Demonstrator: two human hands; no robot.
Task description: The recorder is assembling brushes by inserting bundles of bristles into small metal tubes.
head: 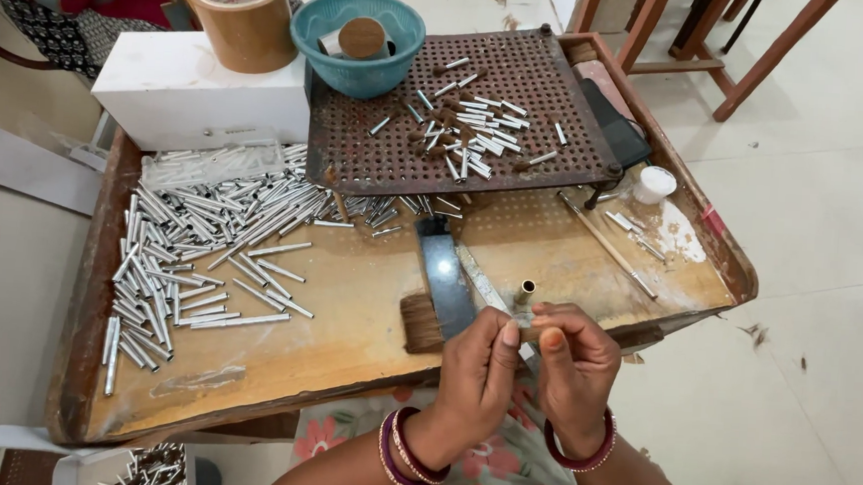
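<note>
My left hand [479, 370] and my right hand [572, 359] meet at the near edge of a wooden tray [345, 347], fingertips pinched together around a small metal tube that is mostly hidden between them. A short brass tube [525, 294] stands upright just above my fingers. Beside my left hand lies a flat dark metal blade [447, 273] with a brush [419, 322] at its near end. A large heap of silver metal tubes [202, 243] covers the tray's left half.
A brown perforated plate [459, 114] with several tubes rests at the tray's back. Behind it sit a teal bowl [357, 40], a roll of brown tape [243, 11] on a white box [196, 98], a white cap [654, 183] and a thin stick [606, 243].
</note>
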